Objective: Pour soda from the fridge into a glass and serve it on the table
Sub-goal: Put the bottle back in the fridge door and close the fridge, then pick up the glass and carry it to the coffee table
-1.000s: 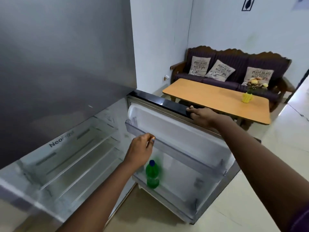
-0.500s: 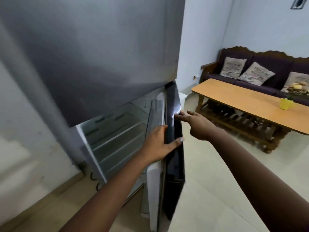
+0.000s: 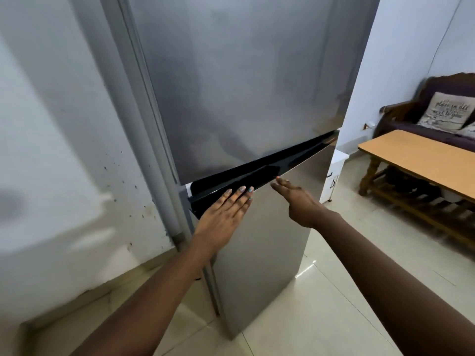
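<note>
Here, line by line, is what we see.
Left hand: our left hand (image 3: 223, 214) lies flat with straight fingers (image 3: 240, 195) on the lower fridge door (image 3: 267, 247), holding nothing.
Right hand: our right hand (image 3: 299, 201) reaches forward, fingers extended and loose; we cannot tell whether its tips touch the door.
Black strip: a glossy black handle strip (image 3: 259, 173) runs just beyond both sets of fingertips, between the lower door and the upper door (image 3: 239, 80).
Fridge: both doors look closed, so the interior is hidden.
Soda: we cannot see any bottle, nor a glass.
Table: the wooden table (image 3: 421, 160) stands well right of our right fingers, cut off by the frame edge.
Sofa: a dark sofa (image 3: 401, 124) with a printed cushion (image 3: 447, 111) sits behind it, partly cropped; the print is unreadable.
Wall: the wall (image 3: 51, 150) left of our left fingers is blurred.
</note>
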